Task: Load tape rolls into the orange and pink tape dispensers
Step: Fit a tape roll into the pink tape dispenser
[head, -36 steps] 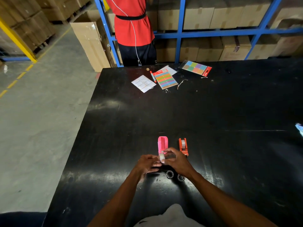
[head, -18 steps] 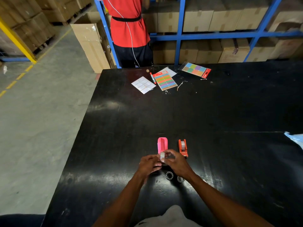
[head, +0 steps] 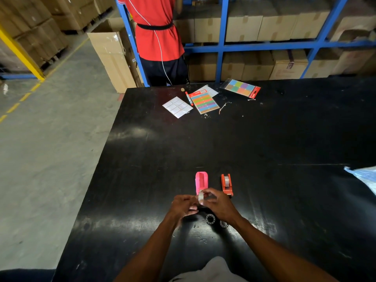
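Note:
A pink tape dispenser point(head: 201, 181) stands on the black table point(head: 264, 139), its cavity open on top. To its right an orange tape dispenser point(head: 227, 184) holds a clear roll. My right hand point(head: 218, 204) pinches a small clear tape roll point(head: 201, 197) just in front of the pink dispenser. My left hand point(head: 183, 206) is against the roll from the left, fingers curled at it. Two black ring-shaped cores point(head: 210, 218) lie on the table under my right wrist.
Sticker sheets point(head: 177, 107), a striped label pack point(head: 206, 102), a red marker point(head: 189, 98) and a coloured pack point(head: 241, 88) lie at the table's far edge. A person in a red shirt point(head: 156, 33) stands behind it by blue shelving with cartons. A blue plastic bag point(head: 364, 176) is at the right.
Both hands stay together on the small tape roll in front of the pink dispenser, with only slight finger movement. My view has shifted a little.

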`<act>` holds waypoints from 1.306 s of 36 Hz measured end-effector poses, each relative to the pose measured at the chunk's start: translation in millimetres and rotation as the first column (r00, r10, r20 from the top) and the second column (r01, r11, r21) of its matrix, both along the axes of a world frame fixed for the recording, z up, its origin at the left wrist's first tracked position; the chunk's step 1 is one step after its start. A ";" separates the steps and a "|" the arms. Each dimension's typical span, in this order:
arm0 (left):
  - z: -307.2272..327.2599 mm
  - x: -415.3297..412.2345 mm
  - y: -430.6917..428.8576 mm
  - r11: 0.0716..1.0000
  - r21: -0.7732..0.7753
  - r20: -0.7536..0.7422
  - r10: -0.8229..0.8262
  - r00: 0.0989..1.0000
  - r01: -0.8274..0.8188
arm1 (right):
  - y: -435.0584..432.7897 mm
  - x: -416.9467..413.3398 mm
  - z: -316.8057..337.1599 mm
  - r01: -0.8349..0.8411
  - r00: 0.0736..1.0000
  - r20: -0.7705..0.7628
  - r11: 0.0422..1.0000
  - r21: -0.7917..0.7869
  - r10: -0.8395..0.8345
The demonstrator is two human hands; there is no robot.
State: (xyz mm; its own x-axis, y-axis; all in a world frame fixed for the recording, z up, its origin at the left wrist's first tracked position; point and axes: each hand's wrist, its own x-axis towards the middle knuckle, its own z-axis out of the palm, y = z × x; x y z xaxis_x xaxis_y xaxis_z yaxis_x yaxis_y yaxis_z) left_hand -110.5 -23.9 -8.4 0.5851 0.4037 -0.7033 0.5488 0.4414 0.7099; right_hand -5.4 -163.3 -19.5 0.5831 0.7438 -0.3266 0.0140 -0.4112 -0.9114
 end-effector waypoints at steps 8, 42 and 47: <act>-6.3 3.5 -5.6 0.997 0.004 0.016 0.074 0.997 -0.074 | 2.3 5.4 -2.3 -0.017 1.000 0.013 0.999 -0.036 0.017; -117.2 81.8 62.2 0.957 0.291 -0.053 0.003 0.999 0.013 | 55.3 92.4 -21.9 -0.166 0.848 0.434 0.931 -0.326 0.304; -85.1 88.6 56.7 0.937 0.319 0.000 -0.149 0.989 0.141 | 62.2 94.9 -31.6 -0.176 0.800 0.479 0.904 -0.389 0.362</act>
State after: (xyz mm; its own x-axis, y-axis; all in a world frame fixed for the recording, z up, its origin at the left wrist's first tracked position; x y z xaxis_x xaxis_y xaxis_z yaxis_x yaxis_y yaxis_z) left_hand -21.8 32.8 -93.5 0.6690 0.5133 -0.5376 0.5709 0.1083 0.8138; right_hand 89.5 -101.1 -51.1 0.5228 0.8096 -0.2669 0.6070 -0.5734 -0.5503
